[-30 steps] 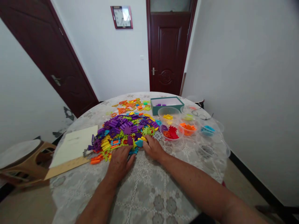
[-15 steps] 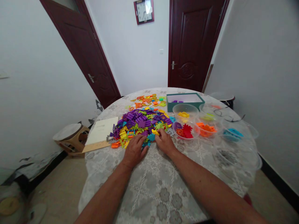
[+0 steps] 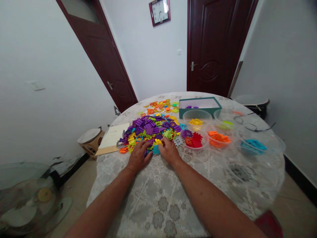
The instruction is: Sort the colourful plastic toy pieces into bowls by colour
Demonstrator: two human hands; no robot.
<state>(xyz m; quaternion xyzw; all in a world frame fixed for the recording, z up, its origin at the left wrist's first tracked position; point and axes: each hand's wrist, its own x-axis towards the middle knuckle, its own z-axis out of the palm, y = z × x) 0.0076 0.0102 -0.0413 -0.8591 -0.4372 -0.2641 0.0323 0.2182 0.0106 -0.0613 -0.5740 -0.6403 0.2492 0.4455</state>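
My left hand [image 3: 138,156] lies at the near edge of a heap of plastic building pieces [image 3: 148,125], mostly purple, with green, yellow and blue among them. Its thumb is apart from its fingers, and the fingertips touch purple pieces there. Close beside it, my right hand [image 3: 169,152] is closed, thumb and fingers pinching a small yellow piece [image 3: 158,141]. A blue gear-shaped piece [image 3: 156,149] sits just under the yellow one, between both hands; whether the right fingers also touch it I cannot tell.
Clear plastic bowls stand at the right, with red and purple [image 3: 196,140], orange [image 3: 219,138], yellow [image 3: 196,122] and blue pieces [image 3: 254,146]. Behind them is a green-edged box [image 3: 200,109]. A pale board [image 3: 112,137] lies left; orange pieces [image 3: 157,106] lie behind the heap.
My right hand has moved left, closer to my left hand, carrying the yellow piece. The blue gear-shaped piece also appears slightly further left and nearer. The camera view has turned a little.
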